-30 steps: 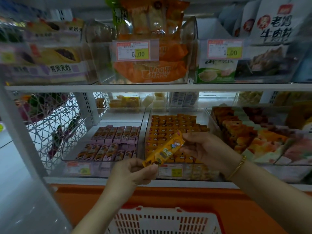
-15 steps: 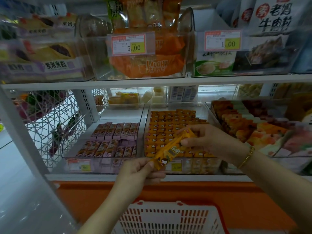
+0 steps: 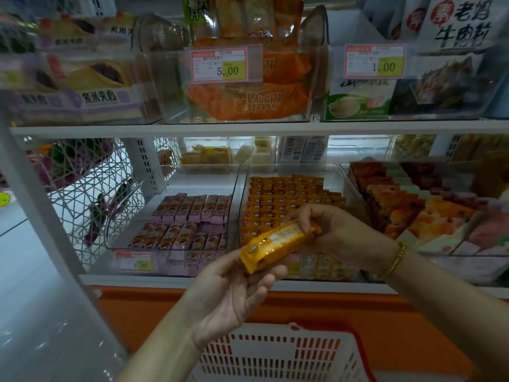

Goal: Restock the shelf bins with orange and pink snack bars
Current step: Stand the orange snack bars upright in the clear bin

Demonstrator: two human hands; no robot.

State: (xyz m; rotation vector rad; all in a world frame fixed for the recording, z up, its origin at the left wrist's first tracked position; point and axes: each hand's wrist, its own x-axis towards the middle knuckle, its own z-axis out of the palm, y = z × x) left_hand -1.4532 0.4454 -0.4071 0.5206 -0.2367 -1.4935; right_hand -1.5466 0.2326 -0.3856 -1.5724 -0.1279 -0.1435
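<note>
An orange snack bar (image 3: 278, 245) is held slantwise in front of the lower shelf, its back label facing me. My left hand (image 3: 231, 290) supports its lower left end with thumb and fingers. My right hand (image 3: 330, 230) pinches its upper right end. Behind the bar, a clear bin (image 3: 292, 172) holds rows of orange bars (image 3: 286, 197). To its left, another clear bin (image 3: 192, 175) holds pink bars (image 3: 190, 216) in two rows, with bare room at the back.
A white-and-red shopping basket (image 3: 278, 354) sits below my arms. Clear bins of mixed snacks (image 3: 429, 210) stand at the right. A white wire rack (image 3: 82, 186) is at the left. The upper shelf (image 3: 248, 128) carries bins with price tags.
The orange bar has been turned over between both hands, from its printed front to its back label, and sits slightly lower. The view has tilted down, showing more of the basket.
</note>
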